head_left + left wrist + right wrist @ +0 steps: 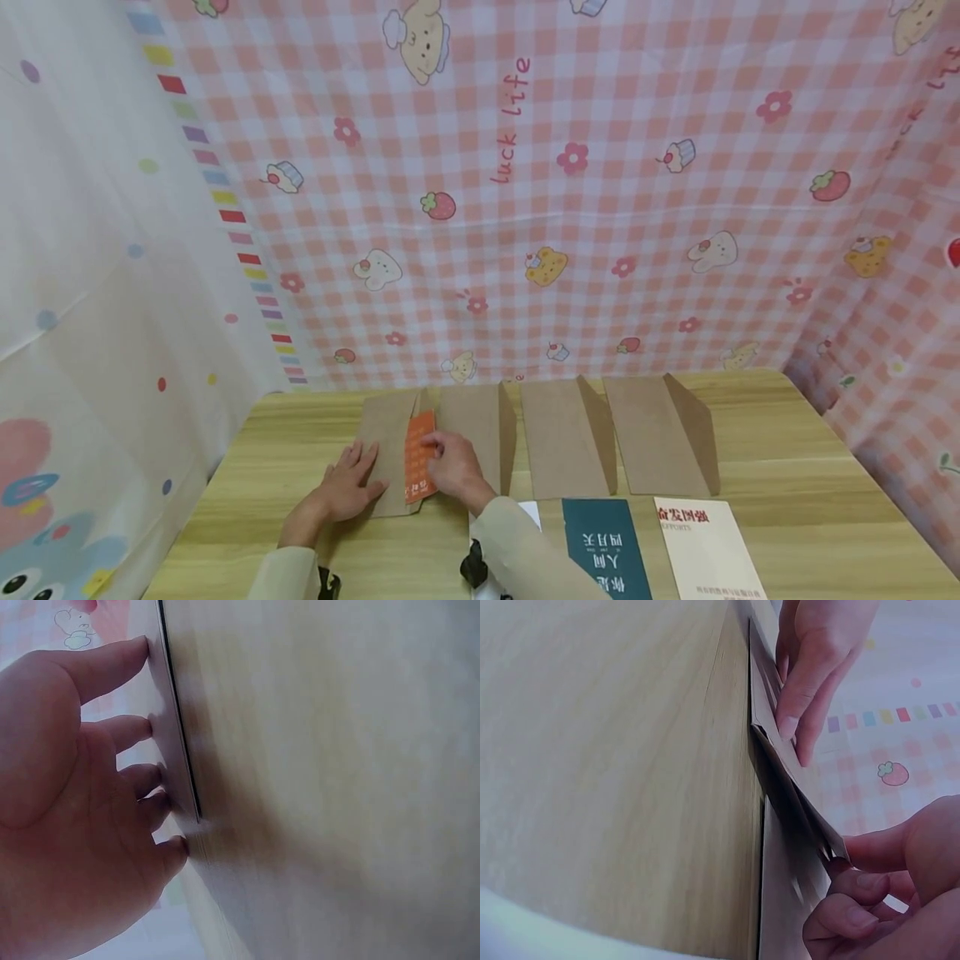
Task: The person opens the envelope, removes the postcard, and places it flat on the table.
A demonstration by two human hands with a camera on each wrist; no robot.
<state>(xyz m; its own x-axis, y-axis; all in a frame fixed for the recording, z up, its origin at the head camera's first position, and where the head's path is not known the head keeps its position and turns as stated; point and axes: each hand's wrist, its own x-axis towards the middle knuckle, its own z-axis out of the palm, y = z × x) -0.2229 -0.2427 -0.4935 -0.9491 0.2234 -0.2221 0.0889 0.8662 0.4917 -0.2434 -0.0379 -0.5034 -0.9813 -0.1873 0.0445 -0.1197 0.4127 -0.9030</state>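
My left hand (347, 483) rests with spread fingers on the leftmost brown envelope (386, 437). In the left wrist view its fingertips (154, 724) touch the envelope's surface near the edge. An orange card (420, 454) with pale lettering lies at that envelope's right, open side; whether part of it is inside cannot be told. My right hand (453, 465) pinches the card's right edge between thumb and finger. The right wrist view shows this right hand (889, 889) at the raised edge, with the left hand (821, 667) pressing farther along the envelope.
Three more brown envelopes stand in a row to the right: one (471, 417) beside my right hand, another (566, 442), and the rightmost (656, 437), flaps open rightward. In front lie a white card (531, 512), partly under my sleeve, a dark teal card (603, 542) and a cream card (708, 550).
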